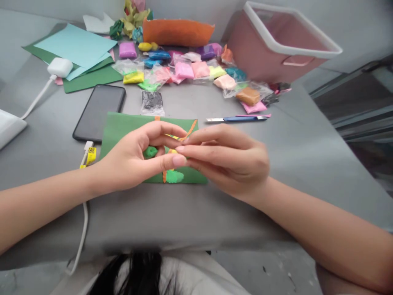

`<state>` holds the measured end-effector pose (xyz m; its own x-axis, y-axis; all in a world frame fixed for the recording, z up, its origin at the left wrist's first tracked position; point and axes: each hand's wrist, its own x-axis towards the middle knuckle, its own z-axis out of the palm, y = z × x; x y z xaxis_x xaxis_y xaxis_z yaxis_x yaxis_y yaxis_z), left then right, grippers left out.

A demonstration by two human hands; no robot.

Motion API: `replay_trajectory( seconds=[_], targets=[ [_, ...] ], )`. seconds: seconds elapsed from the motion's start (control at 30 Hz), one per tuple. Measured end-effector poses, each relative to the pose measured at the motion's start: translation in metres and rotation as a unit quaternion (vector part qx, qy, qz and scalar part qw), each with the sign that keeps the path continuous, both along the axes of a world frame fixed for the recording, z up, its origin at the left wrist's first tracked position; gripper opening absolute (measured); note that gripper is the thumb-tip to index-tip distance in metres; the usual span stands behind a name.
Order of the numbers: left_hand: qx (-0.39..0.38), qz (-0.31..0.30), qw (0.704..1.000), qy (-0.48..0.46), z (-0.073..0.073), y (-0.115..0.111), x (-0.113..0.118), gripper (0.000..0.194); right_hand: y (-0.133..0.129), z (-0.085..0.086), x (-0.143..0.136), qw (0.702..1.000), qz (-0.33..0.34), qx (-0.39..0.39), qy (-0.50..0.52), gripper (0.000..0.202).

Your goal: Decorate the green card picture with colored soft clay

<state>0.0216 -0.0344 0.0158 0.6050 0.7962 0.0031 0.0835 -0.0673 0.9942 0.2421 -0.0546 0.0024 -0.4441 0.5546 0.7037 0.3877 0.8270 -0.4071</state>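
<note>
Both hands meet above a green card (123,127) decorated with orange strips (190,130), yellow bits and a light green patch of clay (175,176). In the curled lower fingers of my left hand (144,153) sits a lump of darker green clay (150,152). My right hand (230,157) is closed, its fingertips pinched together against the left fingertips. Whatever is between those tips is too small or too hidden to make out. The hands cover the middle of the card.
Behind the card lie a black phone (100,112), a blue craft knife (242,119) and a black clay packet (152,102). Several colourful clay packets (184,70), coloured paper (73,49), an orange paper piece (178,32) and a pink bin (260,53) stand farther back. A white cable (86,221) hangs off the front edge.
</note>
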Motion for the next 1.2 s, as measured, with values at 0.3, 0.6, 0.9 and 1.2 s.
replay_trajectory(
  seconds=[0.3, 0.6, 0.9, 1.2],
  targets=[
    [-0.080, 0.055, 0.995, -0.005, -0.003, 0.001, -0.004, 0.032, 0.002, -0.003, -0.005, 1.000, 0.024, 0.006, 0.007, 0.018],
    [0.073, 0.119, 0.987, 0.075, 0.002, 0.003, -0.002, 0.021, 0.006, -0.007, -0.003, 0.951, -0.016, -0.187, 0.245, 0.010],
    [0.126, 0.149, 0.976, 0.099, 0.004, 0.006, -0.005, 0.029, 0.007, -0.005, 0.003, 0.972, -0.036, -0.215, 0.087, 0.023],
    [0.057, 0.165, 0.985, 0.008, -0.001, 0.012, -0.006, 0.022, 0.010, -0.005, 0.008, 0.978, -0.045, -0.198, 0.042, 0.018]
  ],
)
